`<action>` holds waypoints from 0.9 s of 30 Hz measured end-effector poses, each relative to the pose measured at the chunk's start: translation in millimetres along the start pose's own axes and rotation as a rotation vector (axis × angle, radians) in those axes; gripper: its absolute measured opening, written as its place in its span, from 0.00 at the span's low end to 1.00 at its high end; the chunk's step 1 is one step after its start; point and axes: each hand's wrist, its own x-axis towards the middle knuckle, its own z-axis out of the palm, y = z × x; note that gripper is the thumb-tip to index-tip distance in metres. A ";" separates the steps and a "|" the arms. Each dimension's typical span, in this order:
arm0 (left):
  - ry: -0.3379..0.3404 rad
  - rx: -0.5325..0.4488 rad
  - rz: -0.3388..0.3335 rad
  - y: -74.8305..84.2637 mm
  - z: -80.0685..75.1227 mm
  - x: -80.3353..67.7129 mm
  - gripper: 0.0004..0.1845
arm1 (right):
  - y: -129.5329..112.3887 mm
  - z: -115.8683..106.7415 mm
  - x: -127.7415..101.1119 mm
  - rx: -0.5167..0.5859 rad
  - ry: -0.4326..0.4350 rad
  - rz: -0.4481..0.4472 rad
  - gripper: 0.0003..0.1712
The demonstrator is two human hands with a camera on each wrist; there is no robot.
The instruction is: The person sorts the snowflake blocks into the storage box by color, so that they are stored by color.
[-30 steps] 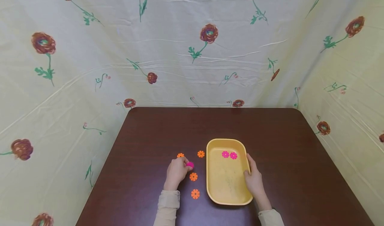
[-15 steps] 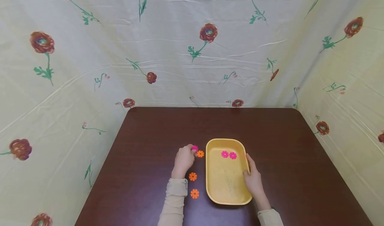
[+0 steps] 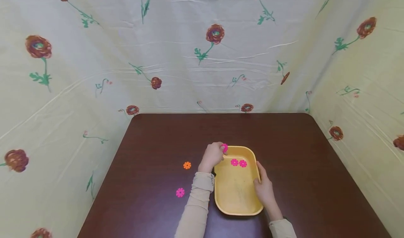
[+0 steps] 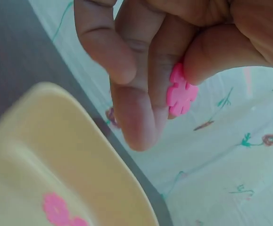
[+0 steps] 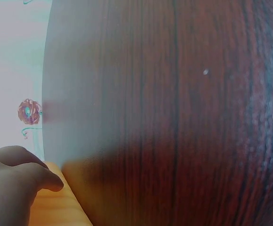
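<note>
My left hand (image 3: 221, 150) hovers over the far-left corner of the yellow tray (image 3: 236, 212) and pinches a pink flower-shaped piece (image 3: 224, 147) between thumb and fingers. The left wrist view shows that pink piece (image 4: 181, 94) held above the tray's rim (image 4: 56, 108). Two more pink pieces (image 3: 238, 163) lie side by side inside the tray at its far end. My right hand (image 3: 263, 187) rests against the tray's right rim with fingers stretched along it and the thumb (image 5: 46, 181) on the edge (image 5: 61, 207).
On the dark wooden table (image 3: 157, 143), an orange flower piece (image 3: 187, 165) and a pink one (image 3: 180, 192) lie left of my left forearm. Floral cloth walls (image 3: 202, 55) close in the table on three sides.
My left hand lifted the pink piece from among the orange pieces and carried it right and away to the tray's corner. Its forearm now covers those orange pieces. The right hand stayed put.
</note>
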 end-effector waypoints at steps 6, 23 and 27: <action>-0.024 -0.121 -0.049 7.2 20.1 9.6 0.11 | 0.1 0.0 1.6 -0.002 0.007 -0.015 0.34; -0.025 -0.202 -0.189 7.9 74.9 4.9 0.08 | 6.1 1.7 2.1 0.001 0.036 -0.049 0.36; -0.011 -0.163 -0.236 5.8 81.5 1.2 0.09 | 5.7 1.8 1.8 0.011 0.036 -0.048 0.36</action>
